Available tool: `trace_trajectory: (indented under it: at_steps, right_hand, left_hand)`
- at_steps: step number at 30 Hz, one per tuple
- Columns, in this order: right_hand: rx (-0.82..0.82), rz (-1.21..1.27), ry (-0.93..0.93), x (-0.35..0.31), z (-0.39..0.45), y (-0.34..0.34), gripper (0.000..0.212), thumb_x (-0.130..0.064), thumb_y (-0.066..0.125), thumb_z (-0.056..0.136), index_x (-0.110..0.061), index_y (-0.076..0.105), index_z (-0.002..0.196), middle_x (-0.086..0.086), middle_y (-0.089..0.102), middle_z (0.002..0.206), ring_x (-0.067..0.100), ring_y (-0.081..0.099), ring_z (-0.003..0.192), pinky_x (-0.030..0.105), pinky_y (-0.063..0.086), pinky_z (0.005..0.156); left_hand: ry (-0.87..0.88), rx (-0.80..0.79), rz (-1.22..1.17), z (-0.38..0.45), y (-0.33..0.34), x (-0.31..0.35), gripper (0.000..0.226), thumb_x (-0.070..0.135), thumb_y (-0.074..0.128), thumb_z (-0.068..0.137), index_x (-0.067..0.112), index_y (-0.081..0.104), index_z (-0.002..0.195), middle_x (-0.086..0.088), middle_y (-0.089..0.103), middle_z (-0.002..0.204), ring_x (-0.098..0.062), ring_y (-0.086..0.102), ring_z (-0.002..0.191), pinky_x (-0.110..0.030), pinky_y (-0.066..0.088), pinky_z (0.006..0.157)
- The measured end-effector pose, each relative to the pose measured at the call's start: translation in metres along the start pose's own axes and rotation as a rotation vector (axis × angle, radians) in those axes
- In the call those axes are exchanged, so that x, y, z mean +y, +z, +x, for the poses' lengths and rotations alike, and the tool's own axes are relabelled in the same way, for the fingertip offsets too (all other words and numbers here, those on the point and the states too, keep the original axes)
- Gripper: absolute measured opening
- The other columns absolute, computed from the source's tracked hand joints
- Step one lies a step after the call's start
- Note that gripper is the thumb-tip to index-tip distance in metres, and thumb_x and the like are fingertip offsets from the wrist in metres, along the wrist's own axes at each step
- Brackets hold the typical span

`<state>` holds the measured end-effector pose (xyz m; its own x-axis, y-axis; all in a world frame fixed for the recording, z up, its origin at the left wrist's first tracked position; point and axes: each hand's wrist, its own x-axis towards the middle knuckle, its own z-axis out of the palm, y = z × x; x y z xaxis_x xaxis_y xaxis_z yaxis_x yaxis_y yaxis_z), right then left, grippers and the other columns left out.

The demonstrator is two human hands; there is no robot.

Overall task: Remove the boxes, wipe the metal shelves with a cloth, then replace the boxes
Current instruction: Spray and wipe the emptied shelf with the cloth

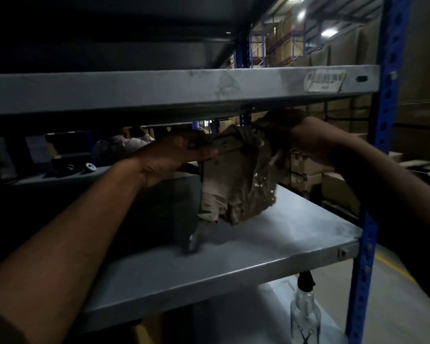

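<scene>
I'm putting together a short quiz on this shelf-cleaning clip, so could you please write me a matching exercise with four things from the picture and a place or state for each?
Things:
1. cloth
2. spray bottle
3. paper label
4. upright post

Places or states:
A. stuck on the front edge of the upper shelf
B. blue, with a row of holes, at the right of the rack
C. held up between the left hand and the right hand
D. clear, standing below the lower shelf

Pairs: 1-C, 2-D, 3-A, 4-B
</scene>
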<state>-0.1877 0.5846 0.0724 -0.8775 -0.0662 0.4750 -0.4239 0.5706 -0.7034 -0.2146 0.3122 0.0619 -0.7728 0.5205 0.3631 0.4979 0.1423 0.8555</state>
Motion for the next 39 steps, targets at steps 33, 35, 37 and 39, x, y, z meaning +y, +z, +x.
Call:
trace_trajectory:
  at_steps: [33,35,37,39]
  right_hand:
    - [-0.553,-0.373,0.132,0.084,-0.039,0.072,0.020,0.003,0.049,0.095,-0.008,0.064,0.103,0.011,0.063,0.095,0.016,0.068,0.072,0.024,0.054,0.059]
    - [-0.556,-0.317,0.175,0.088,-0.035,0.072,0.022,0.007,0.050,0.093,-0.005,0.066,0.103,0.015,0.066,0.097,0.022,0.065,0.076,0.025,0.051,0.060]
    - [-0.569,-0.258,0.200,0.081,-0.034,0.066,0.021,0.009,0.049,0.093,0.002,0.068,0.099,0.020,0.064,0.094,0.023,0.060,0.075,0.025,0.049,0.060]
    - [-0.490,-0.234,0.161,0.076,-0.029,0.052,0.022,0.012,0.047,0.093,0.011,0.065,0.106,0.022,0.062,0.094,0.022,0.057,0.074,0.019,0.047,0.057]
  left_hand:
    - [-0.261,-0.187,0.724,-0.028,0.057,-0.097,0.041,0.043,0.079,0.077,0.028,0.071,0.114,0.014,0.069,0.094,0.004,0.060,0.078,-0.014,0.044,0.069]
    - [-0.270,-0.194,0.685,-0.024,0.057,-0.098,0.026,0.035,0.079,0.079,0.028,0.073,0.104,0.015,0.066,0.080,0.003,0.058,0.071,-0.013,0.041,0.063]
    - [-0.261,-0.233,0.673,-0.020,0.056,-0.096,0.008,0.028,0.076,0.083,0.028,0.071,0.090,0.013,0.067,0.077,-0.002,0.060,0.072,-0.018,0.046,0.065]
    - [-0.227,-0.215,0.656,-0.013,0.051,-0.094,0.002,0.028,0.069,0.089,0.028,0.067,0.088,0.008,0.068,0.086,-0.008,0.063,0.081,-0.026,0.051,0.077]
